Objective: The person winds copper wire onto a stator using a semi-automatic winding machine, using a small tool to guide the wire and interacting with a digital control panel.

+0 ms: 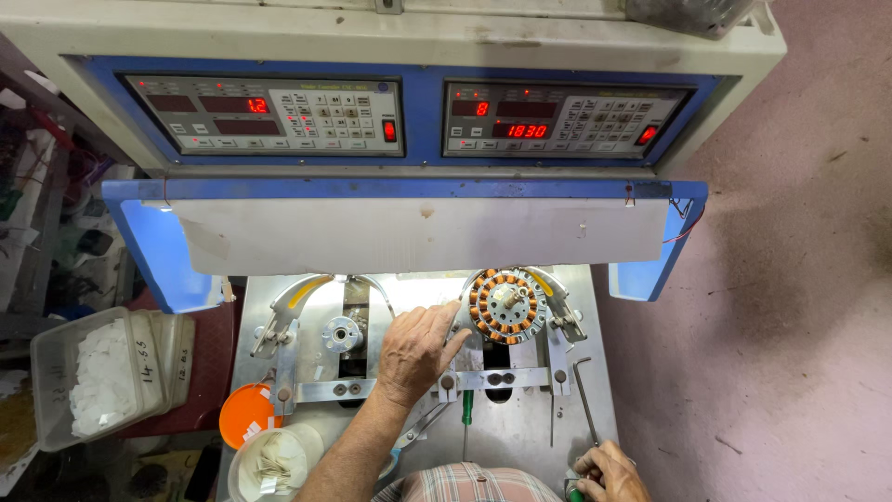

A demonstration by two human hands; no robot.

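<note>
The left hand (415, 350) lies spread, fingers loose, on the steel machine table (520, 437), fingertips touching the round stator wound with copper coils (506, 305) on the right spindle. The right hand (609, 472), at the table's near edge, seems curled around a small green-tipped tool (574, 494).

Right of the winding machine's cream housing (418, 37) lies bare pinkish concrete floor (799, 307); to its left, cluttered shelves (37, 204) sit in dimmer light.
</note>
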